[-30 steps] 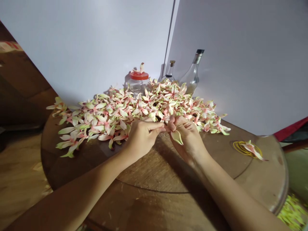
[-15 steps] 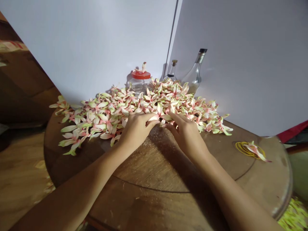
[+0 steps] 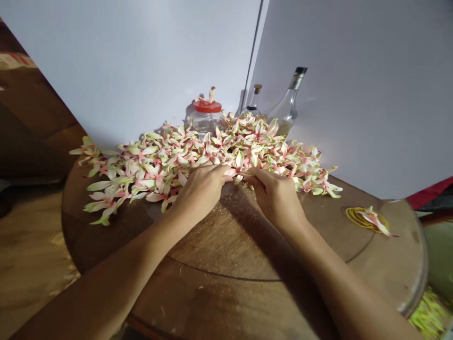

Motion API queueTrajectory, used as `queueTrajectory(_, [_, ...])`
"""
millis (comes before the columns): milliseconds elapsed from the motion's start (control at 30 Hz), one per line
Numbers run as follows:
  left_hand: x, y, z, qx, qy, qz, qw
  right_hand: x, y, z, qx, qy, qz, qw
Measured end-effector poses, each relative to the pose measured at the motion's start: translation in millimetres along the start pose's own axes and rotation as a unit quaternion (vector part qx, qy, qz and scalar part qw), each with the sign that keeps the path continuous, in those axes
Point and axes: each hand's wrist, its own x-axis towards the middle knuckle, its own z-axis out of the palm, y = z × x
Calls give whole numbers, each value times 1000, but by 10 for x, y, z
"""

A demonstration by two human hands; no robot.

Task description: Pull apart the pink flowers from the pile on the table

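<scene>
Between my two hands, at the front of a large flower heap (image 3: pixel 166 160), is a pink-and-white flower (image 3: pixel 239 163) with pale petals and a pink centre. From the left, my left hand (image 3: pixel 207 186) pinches one of its petals between thumb and fingers. On the other side, my right hand (image 3: pixel 274 189) is closed with thumb and forefinger on the opposite petal. The heap's flowers are pink and cream with greenish tips. My fingers partly hide the held flower's lower petals.
The heap lies on a round wooden table (image 3: pixel 212 250). Behind it, by the pale wall, stand a red-lidded jar (image 3: pixel 207 115) and two glass bottles, one small (image 3: pixel 253 104), one taller (image 3: pixel 288 106). To the right, yellow rubber bands (image 3: pixel 357 217) lie under a single flower (image 3: pixel 375 219).
My right fingers have drawn in from a looser hold to a tighter pinch on the petal. Both hands stay at the heap's front edge. The view has shifted slightly.
</scene>
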Motion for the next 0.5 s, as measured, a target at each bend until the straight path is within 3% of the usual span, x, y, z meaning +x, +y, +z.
queueTrajectory(233, [2,74,-79,-69,48,-14,996,0,-6,-42,46,39,51,997])
queueTrajectory(400, [7,44,-54,-78,88,-5,993,9,-28,-45,142,25,103,984])
queueTrajectory(500, [13,3,-46,-106,83,-30,990,23,-12,-60,199,-16,131,971])
